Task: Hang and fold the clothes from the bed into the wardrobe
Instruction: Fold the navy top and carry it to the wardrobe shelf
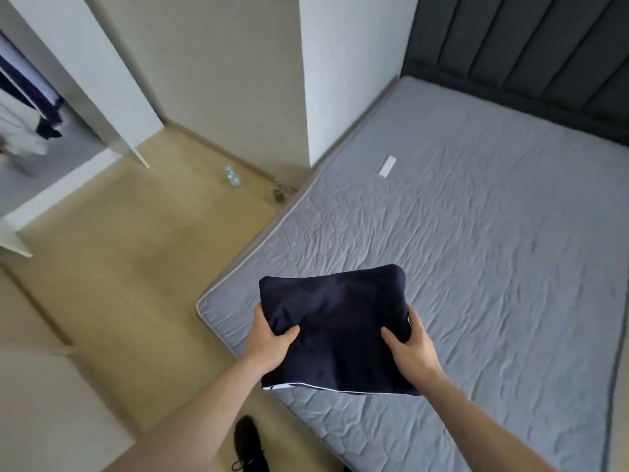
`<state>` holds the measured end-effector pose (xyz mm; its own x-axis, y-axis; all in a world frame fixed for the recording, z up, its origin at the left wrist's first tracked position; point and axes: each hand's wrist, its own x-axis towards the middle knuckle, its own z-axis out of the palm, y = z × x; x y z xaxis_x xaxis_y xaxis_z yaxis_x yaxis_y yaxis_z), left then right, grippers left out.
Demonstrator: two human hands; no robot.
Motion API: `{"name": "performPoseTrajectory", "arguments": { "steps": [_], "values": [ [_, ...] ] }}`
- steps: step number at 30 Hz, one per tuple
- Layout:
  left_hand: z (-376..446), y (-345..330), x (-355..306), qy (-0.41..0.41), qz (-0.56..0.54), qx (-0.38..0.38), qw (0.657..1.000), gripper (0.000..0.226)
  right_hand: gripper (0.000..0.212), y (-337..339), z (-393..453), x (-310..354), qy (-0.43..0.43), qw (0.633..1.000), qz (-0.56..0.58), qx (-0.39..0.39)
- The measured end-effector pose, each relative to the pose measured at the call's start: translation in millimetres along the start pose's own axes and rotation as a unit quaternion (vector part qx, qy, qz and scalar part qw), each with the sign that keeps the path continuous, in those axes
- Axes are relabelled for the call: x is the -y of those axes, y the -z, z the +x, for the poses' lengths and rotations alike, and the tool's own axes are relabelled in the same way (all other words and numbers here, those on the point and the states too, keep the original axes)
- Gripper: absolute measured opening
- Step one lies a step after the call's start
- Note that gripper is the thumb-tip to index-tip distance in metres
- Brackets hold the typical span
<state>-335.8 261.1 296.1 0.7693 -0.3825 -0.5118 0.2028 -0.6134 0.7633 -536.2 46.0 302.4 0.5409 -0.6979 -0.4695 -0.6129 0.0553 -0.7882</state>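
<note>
- Mattress point(476, 267): a broad grey slab filling the right half of the view, its quilted cover stitched in angular panels and lightly wrinkled, with pale piping along the rounded near corner. A small white rectangular label point(387, 166) lies flat on it, near the wall side.
- Headboard point(531, 46): dark grey, upholstered in wide vertical padded channels, standing at the far end of the mattress.
- Floor point(119, 284): smooth, tan, faintly wood-grained, running between the mattress and the wardrobe.
- Wardrobe point(30, 107): white, flat-panelled, open at the left edge of the view; a white garment and dark blue ones hang inside, blurred.
- Folded garment point(335, 328): a dark navy, smooth matte cloth folded into a roughly square, slightly puffed pad with soft rounded corners. A thin white edge shows along its near hem. It is held up over the near corner of the mattress; whether its far edge touches the cover cannot be told.
- Left hand point(269, 338): grips the garment's left side, thumb curled over the top face, fingers hidden beneath.
- Right hand point(410, 349): grips the right side the same way, thumb pressed into the cloth, fingers wrapped round the edge.
- Black shoe point(248, 444): laced, on the floor at the bottom of the view.
- Plastic bottle point(232, 178): clear and small, lying on the floor by the skirting.
</note>
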Motion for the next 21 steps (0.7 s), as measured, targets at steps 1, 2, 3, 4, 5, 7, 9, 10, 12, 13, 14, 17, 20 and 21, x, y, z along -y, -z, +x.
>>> {"name": "performPoseTrajectory", "arguments": {
  "steps": [1,2,3,4,5,7,9,10,12,13,14,17,20,21],
  "values": [
    [1,24,-4,-0.001,-0.005,-0.005,1.000,0.079,0.056,-12,-1,19,0.011,1.000,0.000,0.004],
    [2,46,-7,-0.004,-0.015,-0.011,1.000,0.078,0.056,-24,-2,39,0.024,1.000,-0.002,0.010],
    [4,70,-10,-0.007,-0.026,-0.018,0.999,0.076,0.057,-39,-1,60,0.037,0.999,-0.006,0.018],
    [7,95,-13,-0.012,-0.037,-0.022,0.999,0.074,0.057,-55,-1,81,0.046,0.999,-0.006,0.023],
    [11,118,-15,-0.017,-0.049,-0.028,0.998,0.071,0.057,-70,0,101,0.056,0.998,-0.008,0.028],
    [20,166,-17,-0.021,-0.065,-0.057,0.996,0.067,0.056,-106,2,143,0.076,0.996,-0.012,0.044],
    [31,215,-19,-0.024,-0.079,-0.079,0.993,0.064,0.053,-143,5,183,0.095,0.994,-0.017,0.050],
    [36,239,-20,-0.028,-0.087,-0.085,0.992,0.062,0.051,-162,6,203,0.104,0.993,-0.020,0.053],
    [48,287,-24,-0.041,-0.095,-0.100,0.990,0.059,0.047,-199,10,240,0.123,0.990,-0.026,0.061],
    [54,311,-27,-0.045,-0.096,-0.107,0.989,0.058,0.048,-217,12,257,0.132,0.989,-0.028,0.065],
    [59,334,-29,-0.048,-0.098,-0.115,0.987,0.058,0.049,-234,15,274,0.139,0.987,-0.029,0.072],
    [76,401,-38,-0.057,-0.100,-0.138,0.984,0.059,0.048,-283,22,330,0.163,0.982,-0.031,0.092],
    [95,463,-49,-0.055,-0.105,-0.157,0.981,0.061,0.048,-327,32,387,0.189,0.976,-0.030,0.104],
    [103,482,-52,-0.053,-0.109,-0.160,0.980,0.061,0.046,-340,37,405,0.199,0.974,-0.028,0.109]
  ]
}}
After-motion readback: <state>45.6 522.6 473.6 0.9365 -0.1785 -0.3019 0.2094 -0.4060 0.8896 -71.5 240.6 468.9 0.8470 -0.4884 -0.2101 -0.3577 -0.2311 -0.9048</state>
